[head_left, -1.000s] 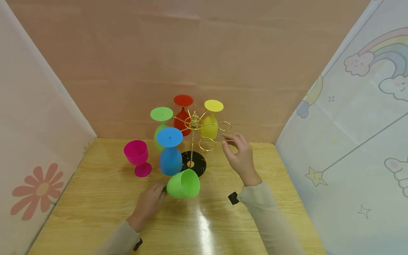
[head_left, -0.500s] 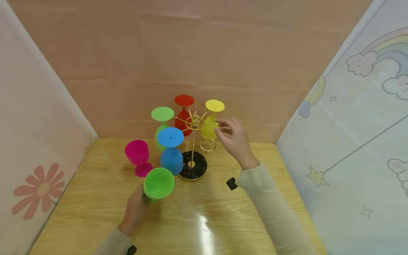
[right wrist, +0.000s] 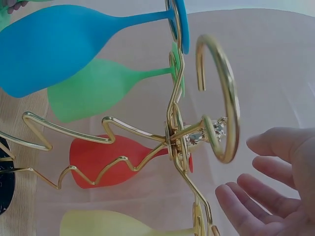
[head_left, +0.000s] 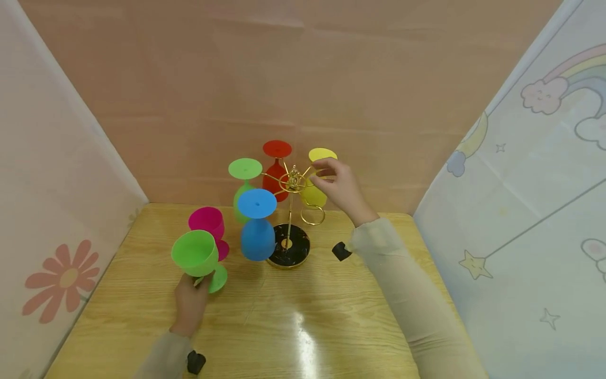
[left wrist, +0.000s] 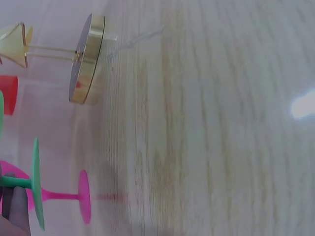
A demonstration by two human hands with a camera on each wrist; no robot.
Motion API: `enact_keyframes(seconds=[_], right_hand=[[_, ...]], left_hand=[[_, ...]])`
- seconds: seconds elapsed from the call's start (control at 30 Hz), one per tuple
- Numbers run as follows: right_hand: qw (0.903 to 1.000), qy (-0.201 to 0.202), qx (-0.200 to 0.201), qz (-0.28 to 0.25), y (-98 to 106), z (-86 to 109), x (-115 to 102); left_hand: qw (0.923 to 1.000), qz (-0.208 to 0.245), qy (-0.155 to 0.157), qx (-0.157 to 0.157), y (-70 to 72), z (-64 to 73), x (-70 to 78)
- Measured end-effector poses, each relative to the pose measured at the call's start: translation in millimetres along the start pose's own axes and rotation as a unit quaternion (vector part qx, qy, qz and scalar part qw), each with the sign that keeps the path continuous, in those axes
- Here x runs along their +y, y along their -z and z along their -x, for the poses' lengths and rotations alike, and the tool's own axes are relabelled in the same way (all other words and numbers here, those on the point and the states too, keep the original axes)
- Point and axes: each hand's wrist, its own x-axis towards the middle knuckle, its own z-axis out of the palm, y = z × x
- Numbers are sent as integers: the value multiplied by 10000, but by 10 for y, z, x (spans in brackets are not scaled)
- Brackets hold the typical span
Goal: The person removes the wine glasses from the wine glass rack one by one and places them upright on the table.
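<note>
My left hand (head_left: pixel 190 302) grips a light green goblet (head_left: pixel 195 252) by its stem, bowl up, a little tilted. In the left wrist view, fingers (left wrist: pixel 19 209) pinch the stem above the flat foot. Just behind it stands a magenta goblet (head_left: pixel 206 221), partly covered. My right hand (head_left: pixel 346 192), fingers parted and loosely bent, is raised at the right side of a gold wire goblet rack (head_left: pixel 290 208). In the right wrist view it holds nothing, apart from a bare rack ring (right wrist: pixel 231 98). In the head view it covers part of a hanging yellow goblet (head_left: pixel 323 154).
Blue (head_left: pixel 258 239), red (head_left: pixel 277 149) and another green goblet (head_left: pixel 245 168) hang upside down from the rack. Its round black base (head_left: pixel 295 255) stands on the wooden table (head_left: pixel 265 326). Cloth walls (head_left: pixel 199 95) enclose the back and both sides.
My left hand has carried the green goblet leftward, turning it from lying sideways to bowl up. My right hand has moved up and left, from beside the rack to in front of the yellow goblet.
</note>
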Motion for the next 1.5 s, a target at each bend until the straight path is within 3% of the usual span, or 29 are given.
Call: enact_keyframes(seconds=[0.43, 0.73, 1.0, 1.23, 1.5], right_hand=[[9945, -804, -606, 278, -40, -162, -161], [9903, -1049, -729, 554, -158, -224, -280], [9903, -863, -800, 745, -253, -311, -344], [9895, -942, -726, 818, -292, -387, -354], [9889, -809, -799, 952, -287, -412, -364]], left_hand=[[9959, -185, 797, -384, -64, -161, -151], [9953, -170, 820, -483, -88, -172, -180], [9948, 23, 841, -573, -80, -189, -273], [9955, -96, 795, -509, -92, -198, -329], [9936, 74, 872, -711, -60, -200, -391]])
